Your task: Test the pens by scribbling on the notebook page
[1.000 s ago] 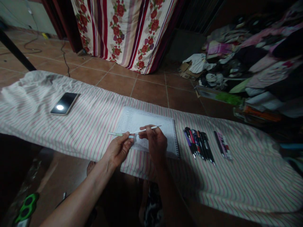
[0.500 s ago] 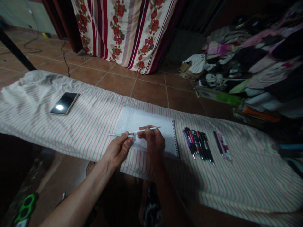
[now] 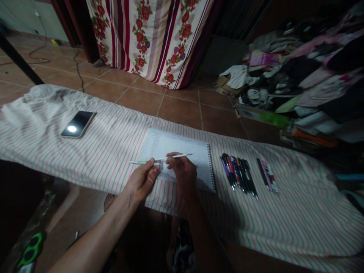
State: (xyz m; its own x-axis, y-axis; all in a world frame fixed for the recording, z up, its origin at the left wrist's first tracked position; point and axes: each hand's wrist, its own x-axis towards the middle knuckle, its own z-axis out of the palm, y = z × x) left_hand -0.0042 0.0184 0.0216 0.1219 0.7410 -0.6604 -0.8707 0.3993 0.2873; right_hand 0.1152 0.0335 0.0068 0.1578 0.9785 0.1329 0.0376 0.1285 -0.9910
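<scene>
My left hand point(image 3: 143, 181) pinches a slim pen point(image 3: 138, 162) with a white and pale green barrel, which lies nearly level and points left. Between the fingers of my right hand point(image 3: 185, 173) is a thin white pen-like stick point(image 3: 184, 155) with a dark, narrow tip at its right end. Its left end comes close to my left fingers; I cannot tell whether it touches the pen. Both hands are over a spiral notebook point(image 3: 184, 144), its open page bearing grey marks along the edges. To its right lies a row of several pens point(image 3: 239, 174).
A striped cloth point(image 3: 113, 125) covers the long table. On it are a phone point(image 3: 81, 123) at left, reflecting a light, and a few more pens point(image 3: 267, 175) at right. Beyond are a tiled floor, a flowered curtain point(image 3: 156, 41) and a heap of clothes point(image 3: 313, 68).
My right fingers have shifted slightly on the white stick, which is tilted a little less. My left hand and its pen have hardly moved.
</scene>
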